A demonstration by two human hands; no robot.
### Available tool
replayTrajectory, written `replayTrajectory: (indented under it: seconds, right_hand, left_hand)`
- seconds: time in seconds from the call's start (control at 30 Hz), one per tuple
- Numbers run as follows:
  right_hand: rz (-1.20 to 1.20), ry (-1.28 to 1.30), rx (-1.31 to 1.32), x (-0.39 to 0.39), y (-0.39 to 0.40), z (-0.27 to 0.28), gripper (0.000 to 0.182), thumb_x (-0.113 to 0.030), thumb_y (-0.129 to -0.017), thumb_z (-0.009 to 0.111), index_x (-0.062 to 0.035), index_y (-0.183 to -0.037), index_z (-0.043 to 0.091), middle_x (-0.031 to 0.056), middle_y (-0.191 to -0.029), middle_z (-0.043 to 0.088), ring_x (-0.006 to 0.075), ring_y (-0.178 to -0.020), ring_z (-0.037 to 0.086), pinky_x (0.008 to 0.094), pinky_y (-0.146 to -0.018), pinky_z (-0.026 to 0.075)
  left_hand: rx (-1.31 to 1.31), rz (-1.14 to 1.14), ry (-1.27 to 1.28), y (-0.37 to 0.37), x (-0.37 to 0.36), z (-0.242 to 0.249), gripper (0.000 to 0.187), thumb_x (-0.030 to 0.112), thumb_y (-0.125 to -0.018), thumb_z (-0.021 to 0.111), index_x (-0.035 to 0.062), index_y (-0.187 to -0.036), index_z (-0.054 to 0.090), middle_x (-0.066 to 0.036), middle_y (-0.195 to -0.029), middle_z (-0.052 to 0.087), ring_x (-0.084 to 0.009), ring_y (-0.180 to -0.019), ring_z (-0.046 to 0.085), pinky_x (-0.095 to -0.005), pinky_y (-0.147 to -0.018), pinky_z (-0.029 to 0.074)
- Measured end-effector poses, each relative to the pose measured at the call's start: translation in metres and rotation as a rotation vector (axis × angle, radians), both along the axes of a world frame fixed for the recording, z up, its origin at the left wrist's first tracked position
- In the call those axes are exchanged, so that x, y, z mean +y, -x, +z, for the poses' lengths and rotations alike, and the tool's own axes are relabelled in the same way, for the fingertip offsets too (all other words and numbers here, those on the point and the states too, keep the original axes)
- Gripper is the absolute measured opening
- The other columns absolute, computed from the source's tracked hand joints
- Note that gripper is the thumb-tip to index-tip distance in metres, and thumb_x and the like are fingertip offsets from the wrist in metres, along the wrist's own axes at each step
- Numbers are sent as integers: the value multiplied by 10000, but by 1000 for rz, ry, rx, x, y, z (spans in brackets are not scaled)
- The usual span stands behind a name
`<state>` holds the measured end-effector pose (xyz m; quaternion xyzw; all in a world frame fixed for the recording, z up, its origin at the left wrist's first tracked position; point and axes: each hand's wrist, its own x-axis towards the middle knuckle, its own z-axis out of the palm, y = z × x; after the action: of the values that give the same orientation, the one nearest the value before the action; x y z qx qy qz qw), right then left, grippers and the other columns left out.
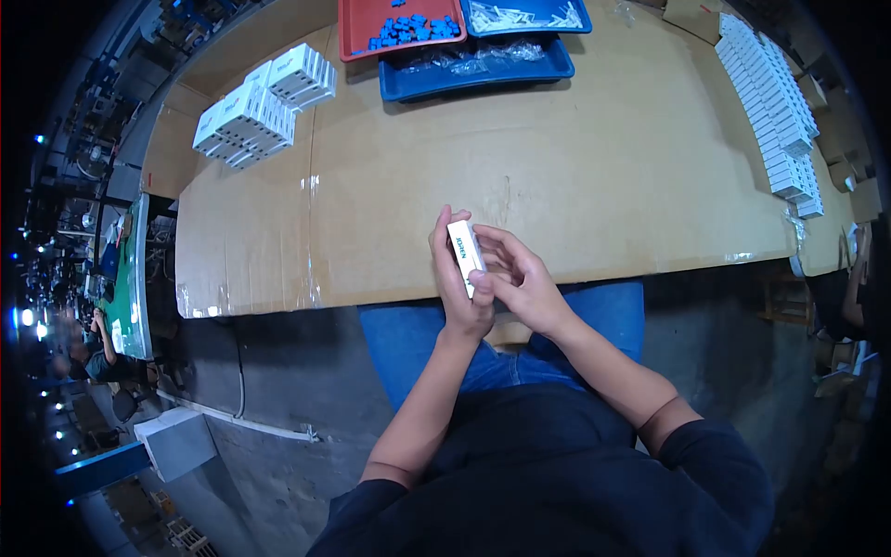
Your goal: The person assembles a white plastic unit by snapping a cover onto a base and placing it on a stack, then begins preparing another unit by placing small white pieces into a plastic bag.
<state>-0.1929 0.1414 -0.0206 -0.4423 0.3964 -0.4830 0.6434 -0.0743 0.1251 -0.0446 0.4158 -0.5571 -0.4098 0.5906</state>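
Observation:
A small white box (463, 252) with blue lettering stands on end at the near edge of the cardboard-covered table (594, 176). My left hand (457, 290) is wrapped around its left side and back. My right hand (520, 278) is at its right side, with the fingers touching the box's face and lower end. Both hands hold the box above my lap, just over the table edge.
Stacks of white boxes (264, 104) lie at the far left and a long row of white boxes (775, 102) runs along the right. A red tray (401, 28) with blue parts and two blue trays (478, 67) sit at the far edge. Another person (88, 343) sits at the left.

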Motion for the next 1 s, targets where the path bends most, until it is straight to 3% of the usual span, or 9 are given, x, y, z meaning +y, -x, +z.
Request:
replayTrajectory:
  seconds: [0.03, 0.27, 0.37, 0.5, 0.83, 1.0]
  right_hand:
    - [-34, 27, -1, 3, -5, 3, 636, -133, -966, 731, 1, -1507, 423, 165, -1400, 570, 210, -1285, 587, 325, -1011, 532]
    - [-98, -9, -78, 11, -16, 6, 635, -107, -979, 713, 34, -1516, 405, 183, -1410, 562, 208, -1301, 582, 320, -981, 557]
    - [-97, -4, -98, 14, -18, 6, 634, -105, -990, 700, 55, -1521, 393, 196, -1408, 564, 208, -1300, 583, 315, -972, 565]
    - [-116, 30, -89, 17, -21, 5, 632, -107, -999, 691, 66, -1528, 390, 201, -1404, 571, 214, -1286, 593, 311, -984, 564]
    - [-121, 72, -8, 24, -24, -6, 579, -114, -1039, 640, 48, -1548, 416, 164, -1387, 610, 134, -1199, 592, 272, -992, 508]
    - [-129, 121, 76, 24, -22, -10, 543, -118, -1045, 622, 52, -1529, 443, 186, -1411, 613, 175, -1226, 609, 295, -1015, 503]
  left_hand:
    - [-1, 54, 31, 2, 0, -2, 1159, 859, -868, 508, -64, -1535, 295, -227, -1395, 474, -328, -1290, 518, -458, -1111, 409]
    - [-4, 101, 262, -1, -4, -18, 1109, 839, -867, 545, -70, -1478, 377, -231, -1377, 485, -325, -1270, 538, -456, -1083, 438]
    - [14, 86, 202, 0, -1, -21, 1084, 841, -881, 512, -78, -1448, 417, -233, -1360, 496, -338, -1242, 565, -453, -1072, 450]
    - [-28, 80, 211, -3, 1, -26, 1150, 901, -855, 458, -64, -1473, 360, -211, -1398, 466, -309, -1309, 513, -455, -1109, 414]
    - [47, 117, 179, -2, 5, -20, 960, 754, -951, 349, -89, -1396, 459, -218, -1325, 516, -304, -1246, 543, -444, -1051, 448]
    - [54, 143, 164, 0, 5, -19, 908, 712, -945, 327, -84, -1354, 479, -217, -1301, 529, -308, -1206, 555, -443, -1050, 435]
